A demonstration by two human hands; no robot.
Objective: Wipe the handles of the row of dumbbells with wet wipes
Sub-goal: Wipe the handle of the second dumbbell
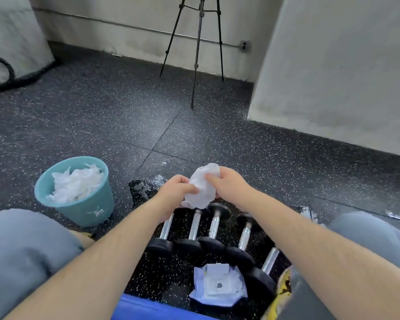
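Dumbbells (214, 225), five in a row, lie on the speckled dark floor (102, 112) between the person's knees, chrome handles pointing away. Far left is a teal bin (86, 209) stuffed with crumpled used wipes (76, 183). Left hand (176, 190) pinches the left edge of a crumpled wet wipe (202, 185), held in the air just above the row's far ends. Tripod (198, 42) stands well behind by the wall. Wipe pack (218, 285) lies beside the nearest weights. Right hand (229, 183) grips the wipe's right side, thumb on front.
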